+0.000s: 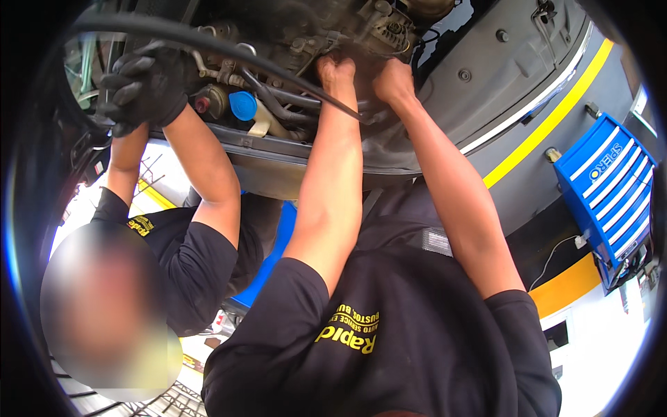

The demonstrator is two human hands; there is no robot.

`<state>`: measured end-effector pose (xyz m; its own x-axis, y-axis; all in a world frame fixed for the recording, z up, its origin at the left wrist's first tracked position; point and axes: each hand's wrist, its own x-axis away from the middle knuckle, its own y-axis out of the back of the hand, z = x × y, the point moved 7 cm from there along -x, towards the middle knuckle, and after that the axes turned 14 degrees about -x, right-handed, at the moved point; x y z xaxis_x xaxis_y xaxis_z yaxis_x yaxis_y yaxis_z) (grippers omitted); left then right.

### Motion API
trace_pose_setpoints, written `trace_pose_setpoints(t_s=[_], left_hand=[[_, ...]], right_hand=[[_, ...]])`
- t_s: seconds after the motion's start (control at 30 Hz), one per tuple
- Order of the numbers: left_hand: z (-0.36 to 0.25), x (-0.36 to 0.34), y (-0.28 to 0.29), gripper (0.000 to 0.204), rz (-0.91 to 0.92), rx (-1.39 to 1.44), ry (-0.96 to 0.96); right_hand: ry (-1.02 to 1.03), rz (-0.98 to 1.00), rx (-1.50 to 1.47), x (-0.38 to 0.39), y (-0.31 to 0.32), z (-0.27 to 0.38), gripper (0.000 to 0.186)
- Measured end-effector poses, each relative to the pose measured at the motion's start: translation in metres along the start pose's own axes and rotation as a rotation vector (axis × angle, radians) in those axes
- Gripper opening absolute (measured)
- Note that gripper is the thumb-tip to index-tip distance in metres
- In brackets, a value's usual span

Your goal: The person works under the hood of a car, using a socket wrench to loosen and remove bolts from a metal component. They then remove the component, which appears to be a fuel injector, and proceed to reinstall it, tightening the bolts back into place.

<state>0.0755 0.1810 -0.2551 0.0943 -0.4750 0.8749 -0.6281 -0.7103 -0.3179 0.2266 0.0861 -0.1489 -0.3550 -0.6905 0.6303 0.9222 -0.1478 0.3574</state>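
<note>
Both of my bare arms stretch into a car's engine bay. My left hand (338, 71) is down among the dark engine parts, its fingers curled around something I cannot make out. Close by on its right, my right hand (394, 79) is bent and closed, with its fingertips hidden in shadow. What it grips is out of sight. An alternator-like ribbed metal part (391, 33) lies just beyond my hands. A blurred dark hose or rod (278, 73) crosses the view from upper left, passing in front of my left wrist.
At left, a co-worker's black-gloved hands (149, 87) are together over the bay. A blue cap (243, 105) tops a pale filler neck (272, 124); a red cap (201, 104) is beside it. The dark front panel (278, 177) runs beneath my forearms. A blue tool cabinet (608, 187) stands right.
</note>
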Motion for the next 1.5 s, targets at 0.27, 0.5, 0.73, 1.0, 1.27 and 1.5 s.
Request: trace_pose_setpoints(t_s=[0.27, 0.5, 0.73, 1.0, 1.27, 1.5], left_hand=[[-0.019, 0.011, 0.01, 0.027, 0.09, -0.802, -0.549], [-0.007, -0.126, 0.037, 0.027, 0.239, -0.081, -0.061], [-0.019, -0.125, 0.053, 0.032, 0.093, -0.255, -0.181], [-0.051, 0.106, -0.003, 0.043, 0.245, -0.389, 0.121], [-0.15, 0.271, 0.038, 0.031, 0.398, -1.015, -0.74], [-0.143, 0.291, 0.05, 0.025, 0.26, -1.238, -1.145]], right_hand=[[0.077, 0.128, 0.326, -0.001, -0.017, 0.004, 0.029], [0.137, 0.101, 0.432, 0.015, -0.004, 0.018, 0.027], [0.112, 0.1, 0.4, 0.016, -0.009, 0.029, 0.024], [0.11, 0.095, 0.411, 0.003, -0.006, 0.01, 0.021], [0.5, 0.147, 0.796, 0.004, -0.019, 0.031, 0.019], [0.649, 0.39, 0.948, 0.01, -0.023, 0.044, 0.015]])
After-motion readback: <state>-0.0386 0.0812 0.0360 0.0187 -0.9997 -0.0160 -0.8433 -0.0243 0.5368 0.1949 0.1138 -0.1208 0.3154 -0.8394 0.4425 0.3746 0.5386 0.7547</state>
